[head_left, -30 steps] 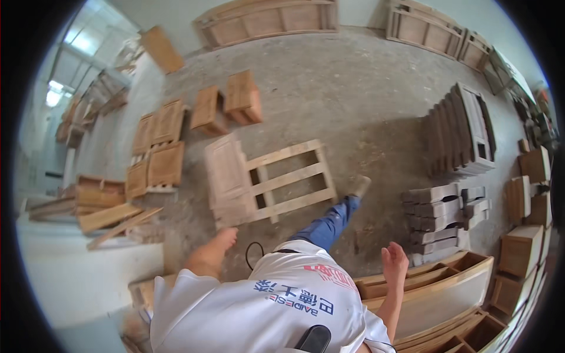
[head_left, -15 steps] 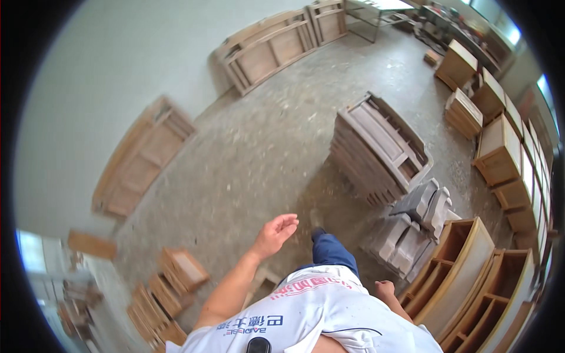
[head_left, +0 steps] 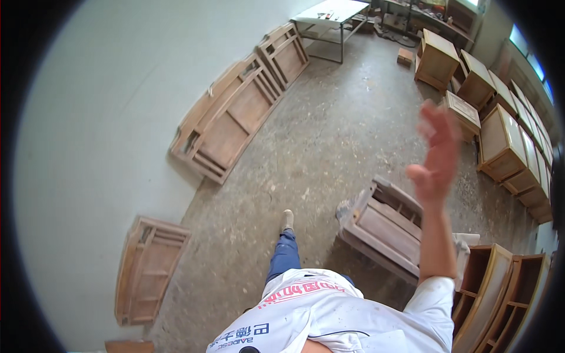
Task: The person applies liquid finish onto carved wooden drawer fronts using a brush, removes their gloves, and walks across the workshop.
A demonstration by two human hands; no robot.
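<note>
My right hand (head_left: 435, 156) is raised on the right side of the view, smeared by motion. Its thumb stands apart from the fingers, and nothing shows in it. Beyond and below it lies a stack of greyish-brown wooden panels (head_left: 385, 226), partly covered by my forearm; the hand appears apart from them. My left hand is out of view. One leg in blue trousers (head_left: 285, 253) is stretched ahead on the concrete floor.
Wooden headboard-like panels (head_left: 235, 120) lean along the left wall, with another panel (head_left: 150, 270) nearer me. A white-topped table (head_left: 329, 12) stands at the far end. Wooden cabinets (head_left: 438, 56) line the right side, and open shelf units (head_left: 488, 288) stand close at my right.
My right hand has swung up from beside my body, while my left has dropped out of view. I have stepped forward, so the panel stack sits closer and lower.
</note>
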